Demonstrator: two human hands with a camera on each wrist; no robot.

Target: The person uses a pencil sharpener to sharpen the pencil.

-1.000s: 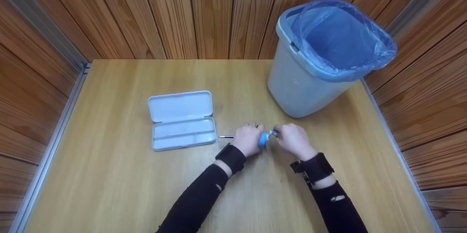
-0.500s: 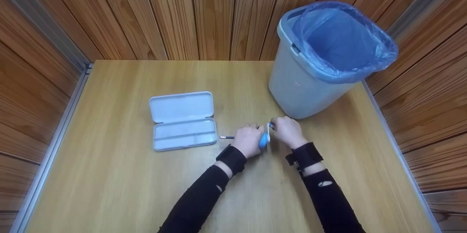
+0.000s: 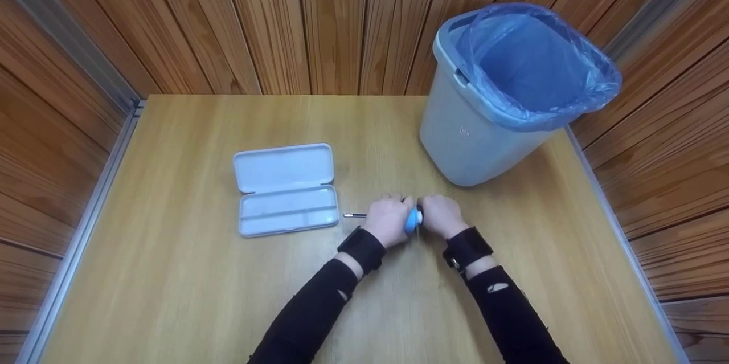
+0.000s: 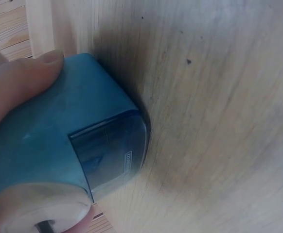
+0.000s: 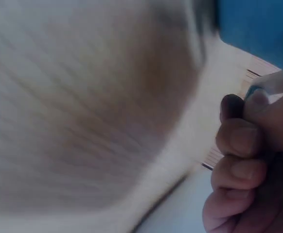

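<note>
A blue crank pencil sharpener [image 3: 410,220] sits on the table, gripped by my left hand [image 3: 388,220]. In the left wrist view, the sharpener [image 4: 39,131] shows a dark see-through shavings drawer, with my thumb [image 4: 34,75] along its body. A dark pencil [image 3: 354,215] sticks out to the left from under my left hand, its inner end lost inside the sharpener. My right hand [image 3: 442,216] is close against the sharpener's right side, fingers curled and pinching the crank handle. Only a blue bit of the handle [image 5: 251,91] shows between the fingertips in the right wrist view.
A pale blue pencil case [image 3: 287,211] lies with its lid up, left of the pencil. At the back right stands a grey bin [image 3: 484,147] lined with a blue bag [image 3: 529,62]. Wooden walls [image 3: 333,22] enclose the table [image 3: 188,295] at the back and sides.
My right hand has circled with the crank, first up and left, then down close to the sharpener. The left hand, sharpener and pencil have stayed about where they were.
</note>
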